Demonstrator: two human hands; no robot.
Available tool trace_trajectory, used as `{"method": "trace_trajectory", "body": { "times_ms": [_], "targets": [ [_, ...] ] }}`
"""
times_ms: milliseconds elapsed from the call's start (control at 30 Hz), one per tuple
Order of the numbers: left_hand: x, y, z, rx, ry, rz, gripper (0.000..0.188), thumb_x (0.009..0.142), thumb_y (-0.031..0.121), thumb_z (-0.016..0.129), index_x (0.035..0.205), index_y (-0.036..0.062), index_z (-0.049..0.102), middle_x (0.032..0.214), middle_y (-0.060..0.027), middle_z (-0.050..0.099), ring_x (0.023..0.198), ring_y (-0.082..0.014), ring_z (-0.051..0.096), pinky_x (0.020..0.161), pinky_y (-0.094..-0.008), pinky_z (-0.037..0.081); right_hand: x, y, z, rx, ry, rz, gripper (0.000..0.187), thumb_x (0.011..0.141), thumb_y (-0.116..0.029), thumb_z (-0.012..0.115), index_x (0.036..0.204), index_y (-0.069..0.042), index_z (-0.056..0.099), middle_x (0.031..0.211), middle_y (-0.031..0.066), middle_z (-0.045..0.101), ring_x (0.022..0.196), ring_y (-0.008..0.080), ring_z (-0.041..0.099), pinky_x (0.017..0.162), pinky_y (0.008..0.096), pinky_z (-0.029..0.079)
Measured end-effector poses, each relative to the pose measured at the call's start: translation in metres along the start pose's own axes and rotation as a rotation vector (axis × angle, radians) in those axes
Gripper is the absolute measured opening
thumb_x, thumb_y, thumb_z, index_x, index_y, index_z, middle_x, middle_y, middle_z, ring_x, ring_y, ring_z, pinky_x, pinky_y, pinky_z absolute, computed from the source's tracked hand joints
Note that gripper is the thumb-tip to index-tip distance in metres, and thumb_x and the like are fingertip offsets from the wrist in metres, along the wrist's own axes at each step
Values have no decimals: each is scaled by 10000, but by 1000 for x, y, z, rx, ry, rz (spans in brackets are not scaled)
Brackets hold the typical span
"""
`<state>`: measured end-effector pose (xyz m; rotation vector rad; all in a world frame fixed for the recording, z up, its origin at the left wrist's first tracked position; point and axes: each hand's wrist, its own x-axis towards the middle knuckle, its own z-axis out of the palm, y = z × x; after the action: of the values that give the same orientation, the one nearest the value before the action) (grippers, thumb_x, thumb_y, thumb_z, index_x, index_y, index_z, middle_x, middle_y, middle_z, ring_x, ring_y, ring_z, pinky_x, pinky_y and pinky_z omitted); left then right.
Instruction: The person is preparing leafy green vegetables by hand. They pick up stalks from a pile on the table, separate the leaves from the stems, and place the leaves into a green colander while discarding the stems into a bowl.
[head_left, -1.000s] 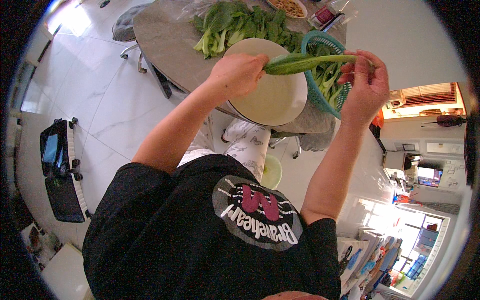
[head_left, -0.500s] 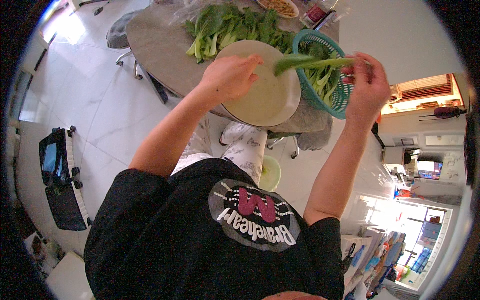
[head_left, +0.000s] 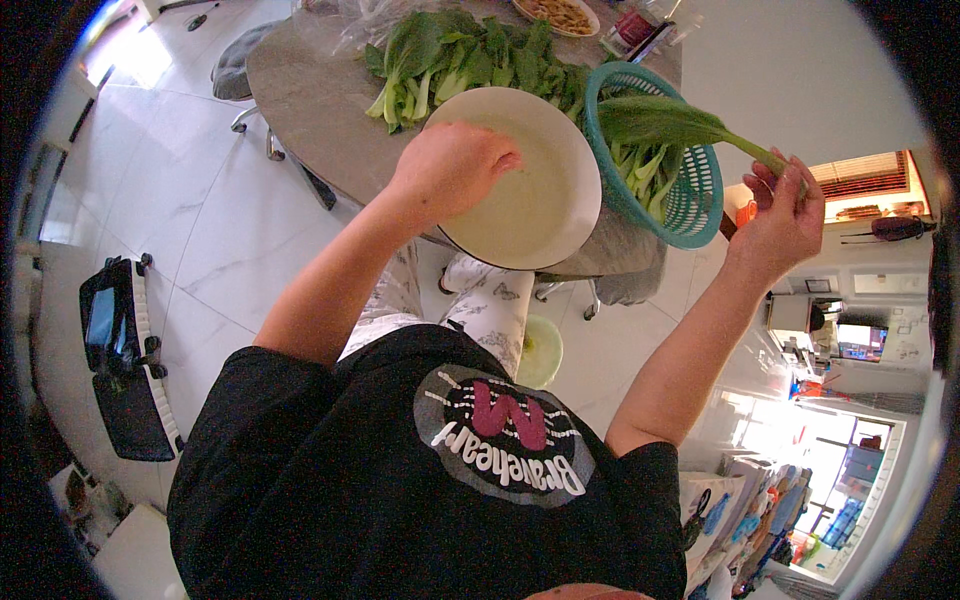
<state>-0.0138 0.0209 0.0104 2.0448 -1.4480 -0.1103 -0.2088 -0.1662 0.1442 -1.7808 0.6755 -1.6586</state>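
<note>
My right hand (head_left: 783,220) pinches the pale stem end of a leafy green (head_left: 675,122), whose broad leaf lies across the opening of a teal plastic basket (head_left: 708,190). More leafy greens (head_left: 640,180) rest inside that basket. Over the left part of a wide pale bowl (head_left: 565,200) of cloudy liquid is my left hand (head_left: 452,170), its fingers curled closed. Whatever those fingers hold, if anything, is hidden. A pile of leafy greens (head_left: 470,60) lies on the table behind the bowl.
The grey table (head_left: 310,100) has a rounded edge, and the bowl overhangs its near side. A plate of brownish food (head_left: 560,14) and a clear plastic bag (head_left: 365,28) sit toward the back. A light green tub (head_left: 541,350) stands on the floor by my legs.
My right hand has moved outward to the right with the leafy green, bringing its leaf from above the bowl to above the basket. My left hand's fingers have curled in, lower over the bowl.
</note>
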Motion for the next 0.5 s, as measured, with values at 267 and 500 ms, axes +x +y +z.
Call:
{"method": "trace_trajectory", "body": {
  "times_ms": [267,500],
  "targets": [
    [-2,8,-12,17,-63,3,205,851,250,565,993,143,668,925,-93,670,861,-321,630,746,-435,511,-2,94,-7,-540,-34,-344,178,890,-92,579,1040,-26,649,898,136,695,771,222,686,693,325,551],
    [-4,-1,-5,-138,87,121,202,855,222,589,942,60,672,882,-114,669,808,-310,638,732,-396,518,-31,113,3,-1000,-751,-173,248,830,-251,645,982,-57,674,948,170,674,848,327,657,749,396,510]
  ]
}}
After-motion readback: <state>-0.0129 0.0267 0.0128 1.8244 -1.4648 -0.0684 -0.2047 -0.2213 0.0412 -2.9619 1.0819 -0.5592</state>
